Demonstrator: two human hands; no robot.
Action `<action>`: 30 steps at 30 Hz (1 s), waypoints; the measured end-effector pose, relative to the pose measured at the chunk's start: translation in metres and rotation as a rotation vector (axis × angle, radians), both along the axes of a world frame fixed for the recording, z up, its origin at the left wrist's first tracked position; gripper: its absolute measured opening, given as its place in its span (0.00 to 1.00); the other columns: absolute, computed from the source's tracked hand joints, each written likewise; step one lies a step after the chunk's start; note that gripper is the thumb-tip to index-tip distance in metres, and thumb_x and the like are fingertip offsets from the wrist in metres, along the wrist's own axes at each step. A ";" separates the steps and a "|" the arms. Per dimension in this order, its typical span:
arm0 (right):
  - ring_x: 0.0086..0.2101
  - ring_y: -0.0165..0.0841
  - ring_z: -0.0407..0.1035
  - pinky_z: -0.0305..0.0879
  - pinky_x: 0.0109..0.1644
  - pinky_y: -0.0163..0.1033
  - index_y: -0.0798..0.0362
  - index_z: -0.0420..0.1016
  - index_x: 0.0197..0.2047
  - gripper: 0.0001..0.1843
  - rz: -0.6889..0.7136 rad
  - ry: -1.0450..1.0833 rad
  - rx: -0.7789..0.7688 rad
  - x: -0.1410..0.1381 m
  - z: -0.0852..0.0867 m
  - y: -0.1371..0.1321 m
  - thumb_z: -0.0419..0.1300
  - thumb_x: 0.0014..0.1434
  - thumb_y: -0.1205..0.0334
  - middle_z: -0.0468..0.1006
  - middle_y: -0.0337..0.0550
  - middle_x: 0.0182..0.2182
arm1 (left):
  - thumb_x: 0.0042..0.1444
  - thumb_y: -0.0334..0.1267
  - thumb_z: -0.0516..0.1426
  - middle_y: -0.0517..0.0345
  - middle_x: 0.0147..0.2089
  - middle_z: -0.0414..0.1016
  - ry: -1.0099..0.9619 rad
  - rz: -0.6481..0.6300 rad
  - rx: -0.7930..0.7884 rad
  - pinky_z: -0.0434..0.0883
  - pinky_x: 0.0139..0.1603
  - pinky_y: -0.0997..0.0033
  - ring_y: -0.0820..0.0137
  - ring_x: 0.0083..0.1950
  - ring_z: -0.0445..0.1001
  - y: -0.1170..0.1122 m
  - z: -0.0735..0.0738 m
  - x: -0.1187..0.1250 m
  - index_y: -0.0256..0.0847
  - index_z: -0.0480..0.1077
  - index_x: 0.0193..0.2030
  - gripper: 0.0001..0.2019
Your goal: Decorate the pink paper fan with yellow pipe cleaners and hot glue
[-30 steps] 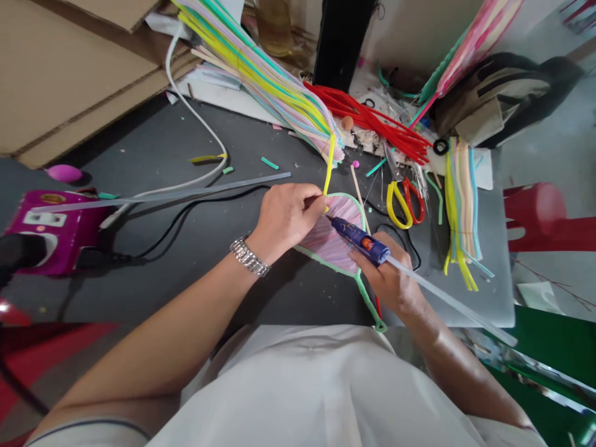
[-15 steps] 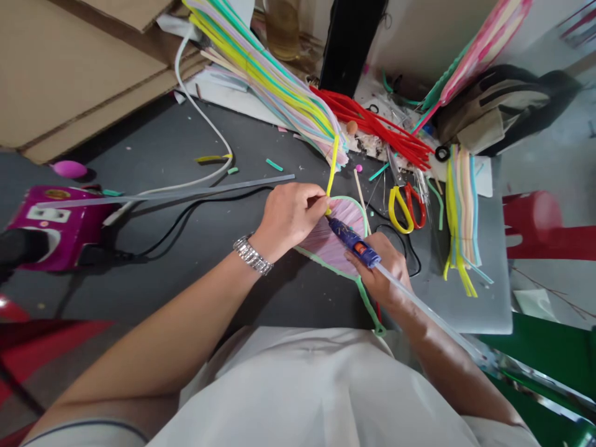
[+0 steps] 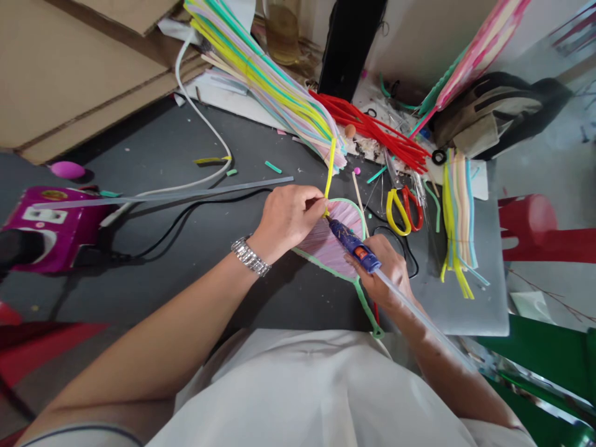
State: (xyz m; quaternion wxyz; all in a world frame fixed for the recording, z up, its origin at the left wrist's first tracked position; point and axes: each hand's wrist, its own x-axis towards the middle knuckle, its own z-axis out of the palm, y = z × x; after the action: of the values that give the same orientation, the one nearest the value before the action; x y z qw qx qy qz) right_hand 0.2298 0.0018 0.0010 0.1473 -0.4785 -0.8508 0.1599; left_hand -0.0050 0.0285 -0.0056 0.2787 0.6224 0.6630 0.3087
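Note:
My left hand [image 3: 293, 214] is closed, its thumb and fingers pinching a yellow pipe cleaner [image 3: 331, 167] that sticks up and away from me. My right hand [image 3: 384, 264] grips a blue glue gun [image 3: 354, 243], its nozzle pointing at the lower end of the yellow stem by my left fingertips. A long clear glue stick [image 3: 414, 307] juts out of the back of the gun. Under both hands lies a pink leaf-shaped piece [image 3: 344, 217] with a light green fuzzy border and a green stem [image 3: 367, 310] running toward me. My left hand hides part of it.
Bundled pipe cleaners [image 3: 270, 81] and red stems [image 3: 372, 127] lie at the back. Scissors [image 3: 398, 211] and a smaller bundle [image 3: 459, 217] are on the right. A purple power socket [image 3: 56, 226], cables and another glue stick [image 3: 209, 188] are left, below cardboard [image 3: 84, 68].
The view has shifted very slightly. Both hands, the glue gun and the yellow pipe cleaner keep nearly the same positions relative to the leaf-shaped piece.

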 end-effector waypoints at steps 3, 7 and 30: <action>0.31 0.35 0.67 0.61 0.33 0.38 0.48 0.67 0.35 0.11 0.007 -0.001 -0.016 0.000 0.000 0.000 0.57 0.69 0.55 0.71 0.43 0.33 | 0.62 0.39 0.57 0.56 0.28 0.81 -0.010 -0.004 0.005 0.56 0.32 0.66 0.69 0.29 0.71 0.000 0.000 0.000 0.41 0.79 0.29 0.14; 0.32 0.35 0.67 0.60 0.34 0.38 0.48 0.67 0.36 0.08 -0.005 0.006 -0.002 0.000 -0.001 0.000 0.57 0.68 0.57 0.71 0.42 0.33 | 0.62 0.39 0.57 0.56 0.29 0.82 -0.013 -0.001 -0.002 0.57 0.32 0.66 0.69 0.29 0.72 0.001 0.000 -0.001 0.42 0.80 0.29 0.13; 0.32 0.35 0.68 0.59 0.33 0.38 0.48 0.66 0.37 0.04 -0.019 0.006 -0.001 -0.004 0.000 0.001 0.56 0.66 0.64 0.72 0.42 0.33 | 0.62 0.40 0.57 0.56 0.29 0.82 -0.027 0.005 -0.001 0.57 0.32 0.66 0.69 0.29 0.72 0.001 0.000 0.000 0.42 0.79 0.28 0.14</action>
State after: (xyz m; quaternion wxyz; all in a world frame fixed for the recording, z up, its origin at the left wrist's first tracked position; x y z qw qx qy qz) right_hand 0.2261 0.0028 0.0011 0.1510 -0.4860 -0.8458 0.1604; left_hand -0.0051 0.0291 -0.0057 0.2872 0.6165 0.6609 0.3173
